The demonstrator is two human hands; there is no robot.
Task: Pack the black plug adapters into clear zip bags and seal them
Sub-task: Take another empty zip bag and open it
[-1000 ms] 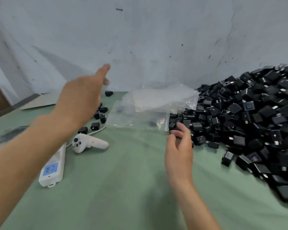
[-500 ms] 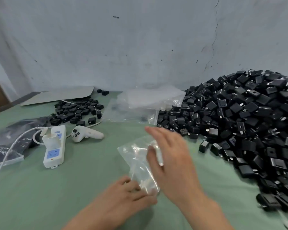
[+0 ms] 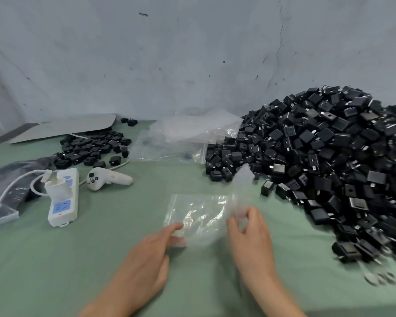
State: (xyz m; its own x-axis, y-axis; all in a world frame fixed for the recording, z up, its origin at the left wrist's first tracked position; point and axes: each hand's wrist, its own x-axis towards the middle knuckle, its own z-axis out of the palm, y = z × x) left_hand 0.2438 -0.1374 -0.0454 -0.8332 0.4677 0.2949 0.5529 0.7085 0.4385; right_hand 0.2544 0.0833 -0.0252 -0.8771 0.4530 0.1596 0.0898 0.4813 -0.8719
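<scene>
A white power strip (image 3: 63,200) and a smooth white controller (image 3: 108,179) lie far left on the green cloth table (image 3: 101,259), with a small pile (image 3: 92,149) of boxy black adapters behind them. A slack stack of clear bags (image 3: 188,138) sits at the back centre.

The left hand (image 3: 146,259) lies nearly flat, fingers straight, pressing the near left corner of a thin, crinkled, glossy zip bag (image 3: 197,216) to the table. The bag is empty, and its long axis runs left to right between the hands. The right hand (image 3: 249,236) pinches the bag's right edge between curled thumb and fingers. A blurred flap of film rises above it, so this is probably the mouth being opened.

The big heap (image 3: 329,168) of hard, matte adapters starts just right of that hand. The right hand is therefore the nearer one for picking, while the left can steady the bag.
</scene>
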